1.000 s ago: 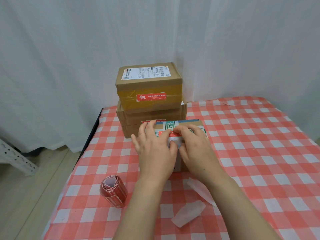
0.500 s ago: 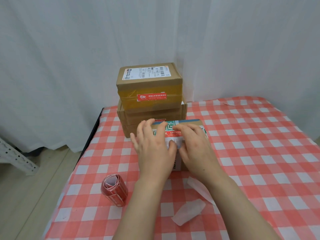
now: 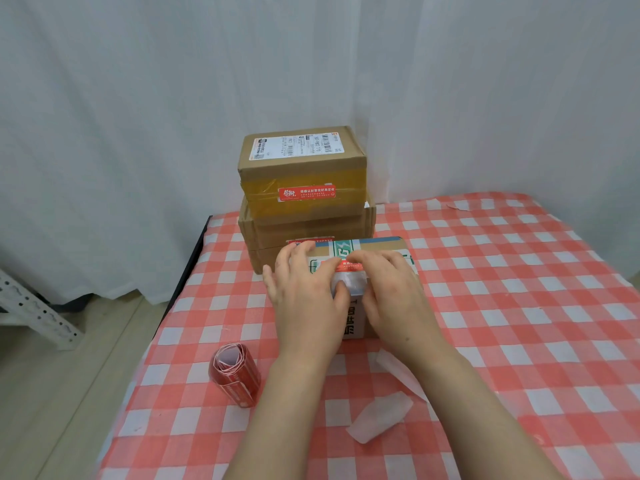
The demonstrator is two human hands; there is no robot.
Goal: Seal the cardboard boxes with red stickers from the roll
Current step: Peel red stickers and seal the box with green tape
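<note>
Starting nearest the wearer, a pale scrap of backing paper (image 3: 379, 419) is found on the checked tablecloth (image 3: 519, 306), in front of the small printed box (image 3: 353, 320) and slightly to its right. A second backing strip (image 3: 398, 372) lies between that scrap and the box. The sticker roll (image 3: 235, 374) stands in front of the box and to its left, well apart from it and touched by neither hand.

The box is covered by both hands. The left hand (image 3: 304, 292) is laid on its top with the fingers spread and flat, and the thumb is pressed at the near top edge. The right hand (image 3: 391, 289) is laid beside it, its fingers held close together and bent lightly over the top. Between the hands a red sticker (image 3: 349, 266) is visible on the top of the box. A pale part runs over the front edge. Whether that part is sticker or backing cannot be told.

Directly behind the box two larger boxes are stacked. The upper box (image 3: 301, 168) carries a red seal (image 3: 306, 194) on its front face. The lower box (image 3: 304, 226) shows a red strip at its front.

The step in hand is judged to be the pressing down of the sticker. Next, firm pressure over the edge fold is called for. After that the hands are to be lifted clear.
</note>
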